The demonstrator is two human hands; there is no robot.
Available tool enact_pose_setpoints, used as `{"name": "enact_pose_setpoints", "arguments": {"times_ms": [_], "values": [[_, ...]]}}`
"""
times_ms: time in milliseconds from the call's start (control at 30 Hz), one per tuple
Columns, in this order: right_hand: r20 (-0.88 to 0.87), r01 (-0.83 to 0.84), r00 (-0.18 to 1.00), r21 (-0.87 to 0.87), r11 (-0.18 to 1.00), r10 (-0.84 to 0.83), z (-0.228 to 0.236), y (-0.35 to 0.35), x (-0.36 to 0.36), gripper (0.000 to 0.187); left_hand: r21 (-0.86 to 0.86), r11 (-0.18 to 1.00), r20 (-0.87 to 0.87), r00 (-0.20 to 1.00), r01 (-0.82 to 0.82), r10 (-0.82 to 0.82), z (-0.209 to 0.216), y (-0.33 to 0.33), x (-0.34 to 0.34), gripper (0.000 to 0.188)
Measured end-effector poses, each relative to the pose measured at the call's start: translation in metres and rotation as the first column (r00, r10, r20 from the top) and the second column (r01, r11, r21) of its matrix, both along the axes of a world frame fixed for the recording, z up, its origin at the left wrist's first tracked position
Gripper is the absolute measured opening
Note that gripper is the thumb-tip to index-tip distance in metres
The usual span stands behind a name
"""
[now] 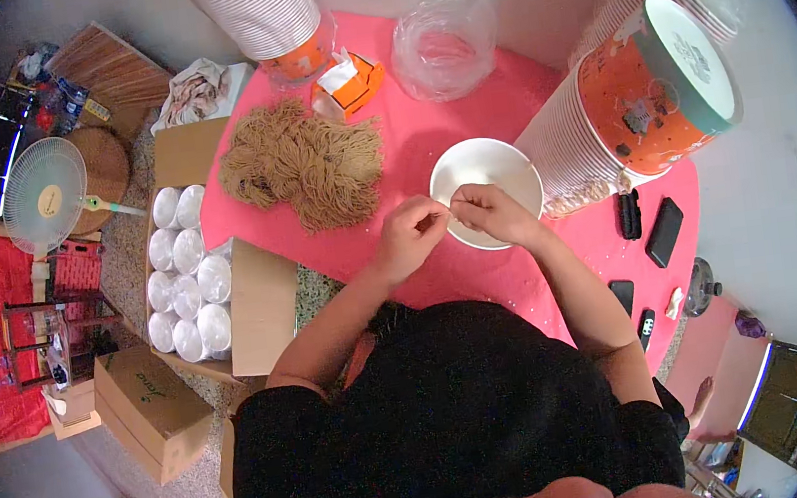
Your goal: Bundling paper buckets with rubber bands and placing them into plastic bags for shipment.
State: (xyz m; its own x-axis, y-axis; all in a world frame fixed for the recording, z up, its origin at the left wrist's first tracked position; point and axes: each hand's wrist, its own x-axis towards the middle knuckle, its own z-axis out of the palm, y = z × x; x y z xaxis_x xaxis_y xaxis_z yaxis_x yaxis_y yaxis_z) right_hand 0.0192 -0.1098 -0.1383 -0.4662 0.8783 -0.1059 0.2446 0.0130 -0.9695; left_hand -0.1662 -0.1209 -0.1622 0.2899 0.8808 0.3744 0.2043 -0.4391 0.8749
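My left hand (410,238) and my right hand (496,215) meet at the near left rim of a white paper tub (506,166). Both are closed, with thumbs and fingertips pinched together. Whatever lies between the fingertips is too small to make out. The tub stands upright on a pink-covered table (428,290), its pale inside facing up. To its left lies a tangled heap of brown cord-like strands (304,166), apart from my hands. A long stack of nested tubs (635,110) with orange printed sides leans close on the right.
Another tub stack (260,12) stands at the far left, near an orange tissue pack (360,84) and a clear plastic bag (444,49). Phones (664,231) lie on the right side. Left of the table, a carton (262,311) holds several white wrapped rolls (188,252) beside a fan (46,198).
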Motion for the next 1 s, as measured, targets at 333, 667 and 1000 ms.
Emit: {"name": "enact_pose_setpoints", "arguments": {"times_ms": [333, 667, 1000], "values": [[-0.065, 0.219, 0.974, 0.048, 0.975, -0.215, -0.007, -0.002, -0.007, 0.016, -0.510, 0.859, 0.259, 0.961, 0.054, 0.093, 0.001, -0.001, 0.003, 0.006], [-0.131, 0.252, 0.960, 0.023, 0.968, -0.247, 0.004, -0.013, -0.018, 0.004, -0.721, 0.418, 0.670, 0.712, 0.553, 0.212, 0.007, 0.006, -0.006, 0.002], [0.007, 0.178, 0.982, 0.286, 0.942, -0.188, 0.013, -0.013, -0.016, 0.004, -0.712, 0.543, 0.590, 0.799, 0.445, 0.120, 0.014, 0.002, -0.007, 0.005]]}}
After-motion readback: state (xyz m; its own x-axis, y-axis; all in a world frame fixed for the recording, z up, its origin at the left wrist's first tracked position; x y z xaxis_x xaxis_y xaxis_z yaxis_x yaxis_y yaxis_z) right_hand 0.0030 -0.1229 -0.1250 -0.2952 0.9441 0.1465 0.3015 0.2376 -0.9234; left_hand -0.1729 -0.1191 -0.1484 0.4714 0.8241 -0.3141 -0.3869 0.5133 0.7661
